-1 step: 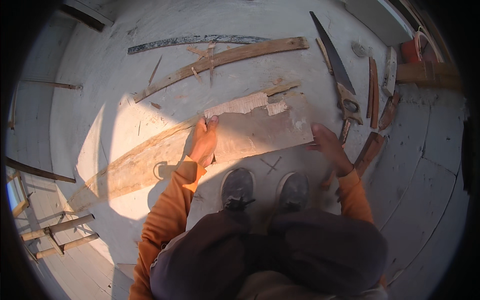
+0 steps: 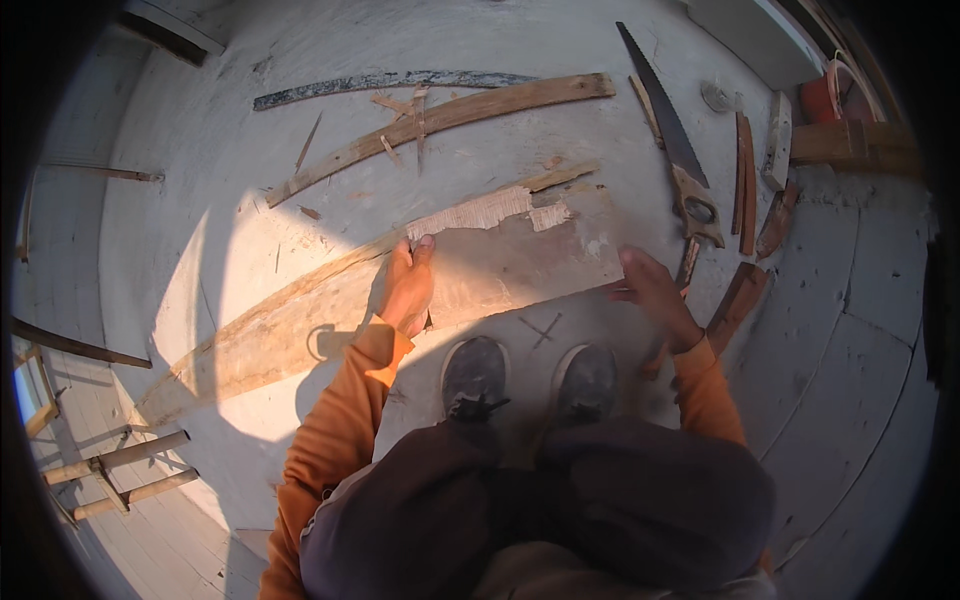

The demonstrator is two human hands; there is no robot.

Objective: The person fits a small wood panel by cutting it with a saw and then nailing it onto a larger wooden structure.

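Note:
A long, wide wooden plank (image 2: 500,265) lies slantwise on the white painted surface in front of my shoes (image 2: 475,375). A pale strip is split and peeling along its upper edge. My left hand (image 2: 410,290) lies on the plank's middle with the fingertips hooked over that upper edge. My right hand (image 2: 650,290) grips the plank's right end at its lower corner. I am crouched over it, with orange sleeves and dark trousers at the bottom of the view.
A hand saw (image 2: 680,150) lies just beyond the plank's right end. A narrower curved plank (image 2: 450,115), a dark strip (image 2: 390,82) and splinters lie farther off. Short wood pieces (image 2: 745,180) and a red container (image 2: 825,95) sit at right. Wooden poles (image 2: 120,470) show lower left.

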